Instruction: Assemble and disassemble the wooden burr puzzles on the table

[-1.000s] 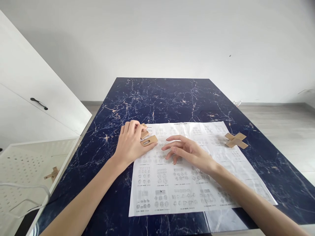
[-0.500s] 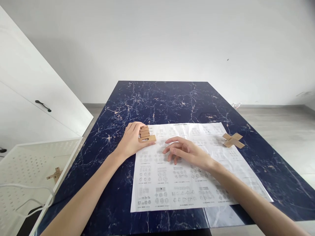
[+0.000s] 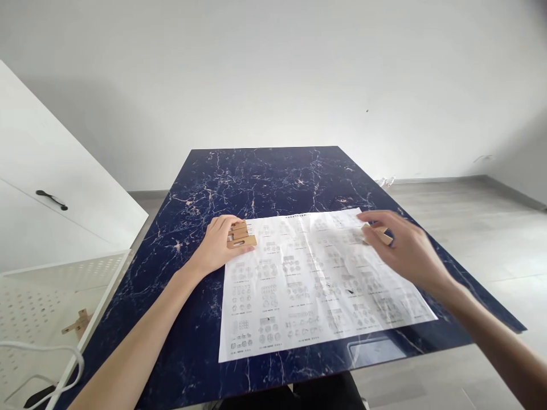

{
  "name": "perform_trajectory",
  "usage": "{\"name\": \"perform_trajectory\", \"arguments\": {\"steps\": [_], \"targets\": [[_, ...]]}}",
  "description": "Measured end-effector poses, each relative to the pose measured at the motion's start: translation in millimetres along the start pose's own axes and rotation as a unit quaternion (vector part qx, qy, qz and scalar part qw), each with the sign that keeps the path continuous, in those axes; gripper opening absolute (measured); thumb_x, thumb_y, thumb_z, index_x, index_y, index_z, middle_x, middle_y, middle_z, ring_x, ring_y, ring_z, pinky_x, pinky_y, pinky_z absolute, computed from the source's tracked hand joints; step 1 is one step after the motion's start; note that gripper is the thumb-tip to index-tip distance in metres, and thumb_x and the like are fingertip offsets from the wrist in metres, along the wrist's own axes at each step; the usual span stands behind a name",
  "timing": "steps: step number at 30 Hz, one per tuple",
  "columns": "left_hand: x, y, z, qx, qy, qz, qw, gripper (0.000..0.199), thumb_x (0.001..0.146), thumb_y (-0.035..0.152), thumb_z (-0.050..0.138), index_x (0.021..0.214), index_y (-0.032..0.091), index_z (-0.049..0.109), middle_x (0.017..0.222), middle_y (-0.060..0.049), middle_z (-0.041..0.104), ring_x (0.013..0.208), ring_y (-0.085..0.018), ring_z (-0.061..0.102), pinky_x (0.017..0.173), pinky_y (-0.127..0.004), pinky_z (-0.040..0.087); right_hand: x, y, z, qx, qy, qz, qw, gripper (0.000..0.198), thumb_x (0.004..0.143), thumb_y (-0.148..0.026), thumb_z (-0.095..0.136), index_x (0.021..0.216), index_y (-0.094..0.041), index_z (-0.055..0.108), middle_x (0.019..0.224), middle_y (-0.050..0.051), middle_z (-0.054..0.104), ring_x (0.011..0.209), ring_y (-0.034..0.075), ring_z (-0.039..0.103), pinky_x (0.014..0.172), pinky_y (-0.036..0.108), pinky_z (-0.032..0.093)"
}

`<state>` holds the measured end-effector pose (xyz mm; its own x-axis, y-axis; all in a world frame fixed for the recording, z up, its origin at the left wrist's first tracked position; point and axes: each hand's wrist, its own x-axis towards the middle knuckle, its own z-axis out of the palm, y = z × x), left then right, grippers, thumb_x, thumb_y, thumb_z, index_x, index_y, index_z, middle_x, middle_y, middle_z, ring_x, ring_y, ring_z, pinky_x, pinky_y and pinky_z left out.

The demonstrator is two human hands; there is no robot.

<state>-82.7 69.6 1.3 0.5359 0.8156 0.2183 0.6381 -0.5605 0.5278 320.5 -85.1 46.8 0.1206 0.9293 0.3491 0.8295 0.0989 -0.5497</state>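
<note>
While the left grip (image 3: pixel 219 240) pinches wooden blocks (image 3: pixel 241 234) left of centre, the right grip (image 3: pixel 408 246), closure unclear, apparently collects a wooden piece (image 3: pixel 385 237) centre-right, next needing a firm hold.

The bare left hand (image 3: pixel 221 239) clasps slotted tan wooden blocks (image 3: pixel 247 240) at a printed white paper sheet (image 3: pixel 294 262); the bare right hand (image 3: pixel 404 245) curls over a pale wooden piece (image 3: pixel 383 235).
</note>
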Motion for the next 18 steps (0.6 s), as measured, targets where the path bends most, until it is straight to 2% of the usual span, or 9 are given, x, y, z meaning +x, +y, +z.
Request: {"name": "perform_trajectory", "arguments": {"steps": [2, 4, 8, 12, 15, 18], "targets": [[1, -1, 0, 0.001, 0.005, 0.009, 1.000, 0.070, 0.084, 0.072, 0.078, 0.133, 0.024, 0.060, 0.142, -0.014, 0.063, 0.138, -0.039, 0.053, 0.117, -0.059, 0.044, -5, 26, -14, -0.088, 0.065, 0.008, 0.994, 0.039, 0.106, -0.055, 0.056, 0.131, -0.028, 0.069, 0.139, 0.015, 0.071, 0.108, 0.039, 0.075, 0.080, 0.051, 0.063], [0, -2, -1, 0.009, 0.009, 0.017, 1.000, 0.071, 0.085, 0.073, 0.077, 0.134, 0.024, 0.061, 0.142, -0.014, 0.063, 0.136, -0.039, 0.055, 0.116, -0.059, 0.046, -10, 50, -21, -0.132, 0.070, 0.029, 0.988, 0.045, 0.105, -0.060, 0.057, 0.136, -0.029, 0.066, 0.143, 0.017, 0.068, 0.114, 0.042, 0.073, 0.087, 0.055, 0.061], [-3, 3, -2, 0.039, 0.009, 0.029, 0.999, 0.076, 0.089, 0.073, 0.073, 0.144, 0.024, 0.055, 0.152, -0.017, 0.057, 0.144, -0.041, 0.049, 0.122, -0.062, 0.040, -17, 79, -15, -0.103, -0.015, 0.049, 0.993, 0.072, 0.099, -0.070, 0.061, 0.153, -0.024, 0.054, 0.150, 0.022, 0.061, 0.121, 0.043, 0.072, 0.094, 0.055, 0.061], [-9, 13, -1, 0.072, 0.013, 0.063, 0.995, 0.075, 0.097, 0.070, 0.064, 0.151, 0.022, 0.047, 0.162, -0.018, 0.047, 0.153, -0.040, 0.040, 0.127, -0.063, 0.033, -19, 82, 4, -0.087, -0.063, 0.067, 0.992, 0.081, 0.099, -0.069, 0.062, 0.162, -0.024, 0.043, 0.154, 0.022, 0.060, 0.124, 0.042, 0.071, 0.099, 0.054, 0.060], [-12, 18, 1, 0.084, 0.026, 0.086, 0.992, 0.064, 0.102, 0.062, 0.061, 0.150, 0.022, 0.047, 0.159, -0.018, 0.049, 0.151, -0.039, 0.042, 0.125, -0.062, 0.035, -17, 78, 19, -0.077, -0.036, 0.059, 0.995, 0.077, 0.102, -0.067, 0.057, 0.162, -0.021, 0.041, 0.145, 0.022, 0.067, 0.127, 0.041, 0.069, 0.103, 0.055, 0.056], [-14, 23, 5, 0.078, 0.045, 0.099, 0.991, 0.051, 0.105, 0.052, 0.058, 0.145, 0.022, 0.050, 0.152, -0.017, 0.054, 0.147, -0.037, 0.046, 0.123, -0.061, 0.039, -13, 71, 33, -0.067, 0.014, 0.056, 0.996, 0.070, 0.104, -0.066, 0.052, 0.155, -0.017, 0.048, 0.135, 0.024, 0.071, 0.121, 0.042, 0.070, 0.099, 0.055, 0.056]]}}
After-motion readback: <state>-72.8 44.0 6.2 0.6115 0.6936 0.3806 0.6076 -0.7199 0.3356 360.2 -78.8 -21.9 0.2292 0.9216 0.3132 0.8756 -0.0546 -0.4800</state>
